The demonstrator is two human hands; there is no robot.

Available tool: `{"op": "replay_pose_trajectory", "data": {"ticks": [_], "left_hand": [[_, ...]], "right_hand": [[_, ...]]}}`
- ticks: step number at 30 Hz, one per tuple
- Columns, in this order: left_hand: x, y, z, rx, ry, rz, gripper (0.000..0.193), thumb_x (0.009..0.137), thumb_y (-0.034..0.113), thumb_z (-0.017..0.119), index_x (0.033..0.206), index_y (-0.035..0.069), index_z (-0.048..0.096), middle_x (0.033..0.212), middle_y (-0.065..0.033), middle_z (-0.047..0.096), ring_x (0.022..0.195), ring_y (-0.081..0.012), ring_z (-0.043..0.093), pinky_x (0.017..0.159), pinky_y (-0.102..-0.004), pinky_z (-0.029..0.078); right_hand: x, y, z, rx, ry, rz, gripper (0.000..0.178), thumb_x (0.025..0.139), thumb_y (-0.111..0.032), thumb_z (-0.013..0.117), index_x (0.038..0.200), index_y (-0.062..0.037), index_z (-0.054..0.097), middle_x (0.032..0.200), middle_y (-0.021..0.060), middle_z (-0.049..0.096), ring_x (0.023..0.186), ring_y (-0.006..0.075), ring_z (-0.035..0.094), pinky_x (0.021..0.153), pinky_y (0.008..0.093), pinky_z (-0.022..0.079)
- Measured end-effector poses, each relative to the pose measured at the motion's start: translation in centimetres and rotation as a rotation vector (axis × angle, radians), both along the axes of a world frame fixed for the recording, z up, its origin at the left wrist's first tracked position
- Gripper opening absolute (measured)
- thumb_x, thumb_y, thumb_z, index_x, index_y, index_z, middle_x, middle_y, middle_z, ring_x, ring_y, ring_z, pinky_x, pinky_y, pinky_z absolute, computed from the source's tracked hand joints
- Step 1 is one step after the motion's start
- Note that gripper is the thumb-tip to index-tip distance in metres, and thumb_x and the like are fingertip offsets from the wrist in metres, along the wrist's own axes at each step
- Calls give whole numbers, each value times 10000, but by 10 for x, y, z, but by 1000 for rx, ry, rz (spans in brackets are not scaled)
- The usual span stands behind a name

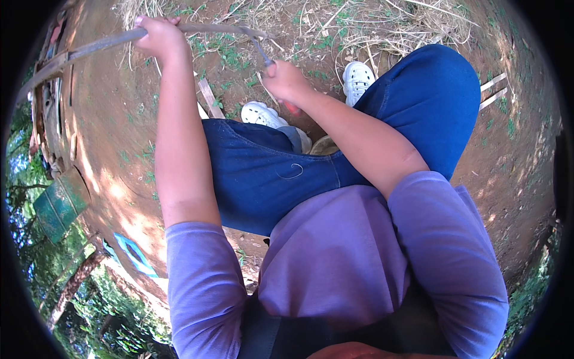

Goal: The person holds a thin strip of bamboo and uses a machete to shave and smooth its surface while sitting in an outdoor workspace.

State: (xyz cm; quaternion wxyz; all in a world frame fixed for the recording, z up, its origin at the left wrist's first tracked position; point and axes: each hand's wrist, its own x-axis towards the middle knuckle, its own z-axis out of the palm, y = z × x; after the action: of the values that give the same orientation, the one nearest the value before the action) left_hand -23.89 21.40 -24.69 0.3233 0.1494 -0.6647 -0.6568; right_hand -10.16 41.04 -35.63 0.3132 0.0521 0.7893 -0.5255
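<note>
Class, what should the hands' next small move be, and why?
Probably a short stroke of the blade along the strip, away from the left hand: the right hand holds the red handle, the blade seems to meet the strip, and the left hand grips farther left.

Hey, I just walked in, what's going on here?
A person sits low over bare dirt, arms reaching forward. The left hand grips a long, thin strip that runs off to the left. The right hand holds what looks like a knife, its blade seeming to meet the strip near the right-hand end. Pale, stringy scraps lie on the ground beyond the white shoes.
</note>
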Motion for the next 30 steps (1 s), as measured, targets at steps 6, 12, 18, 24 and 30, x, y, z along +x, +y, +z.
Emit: {"op": "replay_pose_trajectory", "data": {"ticks": [6, 12, 18, 24, 30], "left_hand": [[-4, 13, 6, -63, -116, 175, 402, 1077, 320, 385, 1035, -73, 458, 735, -151, 569, 594, -249, 633, 587, -382, 590], [-2, 5, 5, -69, -184, 191, 433, 1071, 306, 387, 1126, -120, 436, 879, -248, 604, 614, -295, 652, 597, -394, 587], [-32, -43, -29, -416, -191, 287, 414, 1042, 267, 422, 1117, -140, 413, 953, -310, 596, 692, -346, 669, 618, -435, 577], [-12, -17, -9, -256, -223, 203, 462, 1011, 302, 493, 1131, -139, 423, 1057, -346, 572, 819, -406, 668, 697, -504, 551], [-26, -18, -9, -401, -344, 161, 470, 956, 229, 536, 1192, -113, 316, 795, -234, 674, 795, -267, 708, 792, -380, 561]], "right_hand": [[17, 0, -37, -30, 174, -98, 152, 863, -134, 620, 947, -16, 664, 698, 146, 678, 524, 219, 660, 545, 376, 544], [6, 13, -14, 19, -146, -1, 163, 850, -116, 617, 970, -13, 658, 755, 160, 705, 572, 255, 694, 609, 416, 550], [17, -6, -6, -103, 331, -52, 174, 856, -130, 618, 979, -12, 654, 818, 159, 709, 632, 273, 703, 638, 420, 553], [-5, 17, -17, 91, -258, 93, 218, 853, -128, 615, 1037, -13, 635, 831, 159, 699, 765, 320, 708, 703, 427, 556], [6, -4, -14, -44, 408, -39, 241, 857, -117, 596, 1069, -13, 642, 832, 149, 715, 571, 291, 677, 622, 422, 563]]}}
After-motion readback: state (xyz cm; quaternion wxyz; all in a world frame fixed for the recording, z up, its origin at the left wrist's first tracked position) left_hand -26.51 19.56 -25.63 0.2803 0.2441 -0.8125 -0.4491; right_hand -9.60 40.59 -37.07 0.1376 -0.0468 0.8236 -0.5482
